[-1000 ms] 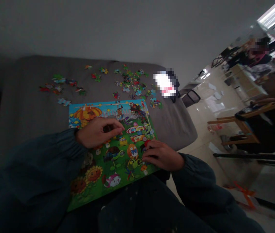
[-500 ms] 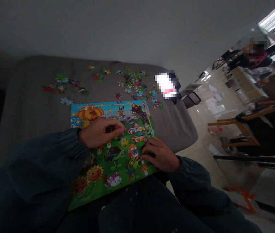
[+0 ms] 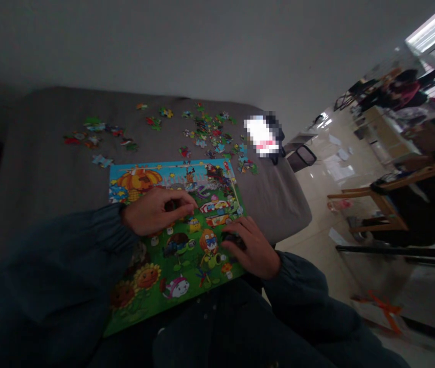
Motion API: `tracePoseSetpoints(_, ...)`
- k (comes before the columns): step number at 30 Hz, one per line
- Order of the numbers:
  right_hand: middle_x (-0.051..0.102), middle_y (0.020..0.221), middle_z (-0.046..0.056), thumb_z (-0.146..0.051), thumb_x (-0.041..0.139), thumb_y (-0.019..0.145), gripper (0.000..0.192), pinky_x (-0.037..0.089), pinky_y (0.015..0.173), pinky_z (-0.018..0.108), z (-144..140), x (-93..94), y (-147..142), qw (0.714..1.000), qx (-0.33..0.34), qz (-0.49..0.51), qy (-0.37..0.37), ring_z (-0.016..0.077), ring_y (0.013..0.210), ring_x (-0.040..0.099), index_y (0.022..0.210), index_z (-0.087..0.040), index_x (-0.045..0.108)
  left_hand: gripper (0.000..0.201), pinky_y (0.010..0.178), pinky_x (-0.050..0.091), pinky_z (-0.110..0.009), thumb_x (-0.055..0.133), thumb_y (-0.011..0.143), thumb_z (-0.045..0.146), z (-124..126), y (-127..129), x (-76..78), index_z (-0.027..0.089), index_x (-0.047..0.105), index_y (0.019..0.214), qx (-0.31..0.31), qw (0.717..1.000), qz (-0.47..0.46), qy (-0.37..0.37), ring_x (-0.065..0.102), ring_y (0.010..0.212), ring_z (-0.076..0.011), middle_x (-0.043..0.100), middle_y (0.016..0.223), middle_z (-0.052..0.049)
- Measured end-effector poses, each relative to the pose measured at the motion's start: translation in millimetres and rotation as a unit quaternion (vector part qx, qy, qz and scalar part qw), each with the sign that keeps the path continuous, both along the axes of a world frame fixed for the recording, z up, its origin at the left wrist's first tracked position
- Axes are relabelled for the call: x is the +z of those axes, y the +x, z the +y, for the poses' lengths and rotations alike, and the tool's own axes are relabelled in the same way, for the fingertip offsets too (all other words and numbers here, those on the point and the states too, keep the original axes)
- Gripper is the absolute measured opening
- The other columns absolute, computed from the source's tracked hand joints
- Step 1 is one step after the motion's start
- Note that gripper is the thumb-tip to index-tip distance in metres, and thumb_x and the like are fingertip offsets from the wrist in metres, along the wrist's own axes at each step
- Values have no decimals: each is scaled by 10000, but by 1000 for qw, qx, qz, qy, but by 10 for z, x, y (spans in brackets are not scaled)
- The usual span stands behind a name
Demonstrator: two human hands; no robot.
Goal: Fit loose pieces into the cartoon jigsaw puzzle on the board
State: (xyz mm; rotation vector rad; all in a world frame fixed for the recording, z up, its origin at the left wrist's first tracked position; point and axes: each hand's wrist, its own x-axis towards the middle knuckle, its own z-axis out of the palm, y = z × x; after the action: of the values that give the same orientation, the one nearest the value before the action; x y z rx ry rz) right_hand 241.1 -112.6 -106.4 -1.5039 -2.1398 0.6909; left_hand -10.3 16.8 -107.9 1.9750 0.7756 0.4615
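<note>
A colourful cartoon picture board (image 3: 179, 294) with sunflowers, a pumpkin and other figures lies in front of me, its near edge by my lap. My left hand (image 3: 159, 210) hovers over its middle with thumb and index finger brought together; anything between the tips is too small to make out. On the board's right side rests my right hand (image 3: 253, 248), fingers curved and thumb apart, with nothing visible in it. Beyond the far edge lie loose jigsaw pieces (image 3: 215, 130), the densest group being behind the board's right half.
The grey cloth-covered surface (image 3: 282, 199) ends at a rounded right edge. More jigsaw pieces (image 3: 102, 160) are scattered at left. A pixelated bright item (image 3: 261, 135) lies at the far right corner. A wooden chair (image 3: 389, 209) and a person (image 3: 409, 92) are off to the right.
My right hand's thumb has spread away from its fingers, widening the gap. My left hand keeps its pinch over the board. The view has shifted slightly.
</note>
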Motion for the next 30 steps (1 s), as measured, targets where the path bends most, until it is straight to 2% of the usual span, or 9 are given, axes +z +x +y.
tracePoseSetpoints(4, 615, 1247, 63, -278, 390, 998, 349, 464, 1001, 401, -14, 76, 99, 965, -39, 205, -157, 191, 1146, 576, 1316, -246, 529, 276, 458, 368, -186, 538, 907, 427, 0, 0, 6, 197, 689, 937, -10, 999, 31, 6, 533, 503, -91, 651, 650, 25)
tracePoseSetpoints(7, 646, 1233, 36, -290, 449, 976, 373, 431, 1062, 419, -14, 60, 153, 943, -46, 249, -217, 193, 1166, 587, 1337, -263, 535, 243, 516, 396, -193, 565, 895, 398, -10, -6, -4, 215, 690, 995, -60, 996, 70, 14, 575, 566, -97, 683, 728, 19)
tracePoseSetpoints(10, 662, 1217, 28, -284, 458, 970, 378, 410, 1089, 430, -19, 22, 174, 941, -38, 252, -224, 190, 1176, 586, 1336, -262, 546, 198, 659, 435, -207, 586, 890, 334, -43, -7, -17, 240, 699, 1022, -127, 987, 91, 40, 628, 721, -116, 707, 858, 7)
tracePoseSetpoints(13, 657, 1232, 22, -273, 444, 974, 377, 427, 1078, 432, -27, 4, 186, 939, -30, 254, -231, 183, 1176, 587, 1338, -268, 543, 178, 757, 435, -237, 604, 878, 300, -97, 4, -15, 288, 725, 1007, -150, 977, 113, 101, 618, 866, -160, 670, 909, -17)
tracePoseSetpoints(19, 658, 1212, 52, -284, 486, 961, 407, 519, 976, 413, 9, 21, 215, 930, -19, 283, -235, 182, 1115, 619, 1368, -263, 493, 187, 718, 433, -245, 588, 892, 290, -190, 32, 16, 349, 730, 999, -168, 971, 122, 115, 596, 822, -165, 607, 902, -22)
tracePoseSetpoints(21, 661, 1210, 65, -306, 535, 941, 397, 535, 954, 402, 42, 30, 239, 919, -29, 314, -236, 186, 1102, 632, 1333, -251, 514, 205, 741, 439, -247, 598, 886, 278, -207, 32, 28, 361, 726, 1023, -177, 970, 120, 116, 598, 834, -165, 612, 910, -20)
tracePoseSetpoints(24, 704, 1090, 61, -320, 617, 895, 329, 592, 812, 349, 130, 71, 301, 909, -57, 337, -237, 168, 930, 693, 1209, -233, 573, 213, 767, 450, -248, 601, 888, 297, -188, 8, 47, 362, 718, 1055, -189, 970, 107, 108, 607, 857, -168, 635, 922, -17)
tracePoseSetpoints(27, 720, 916, 23, -284, 678, 847, 222, 593, 742, 310, 319, 160, 357, 916, -65, 327, -223, 143, 799, 701, 1042, -215, 598, 215, 790, 457, -263, 566, 912, 350, -72, -63, 44, 296, 710, 1063, -156, 980, 68, 107, 617, 887, -178, 672, 941, -28)
tracePoseSetpoints(30, 716, 895, 21, -260, 719, 800, 166, 570, 791, 315, 662, 254, 347, 938, -39, 294, -181, 146, 836, 694, 886, -197, 592, 269, 806, 455, -303, 493, 943, 380, 117, -161, 5, 230, 698, 1031, -78, 984, 43, 153, 628, 881, -190, 706, 934, -46)
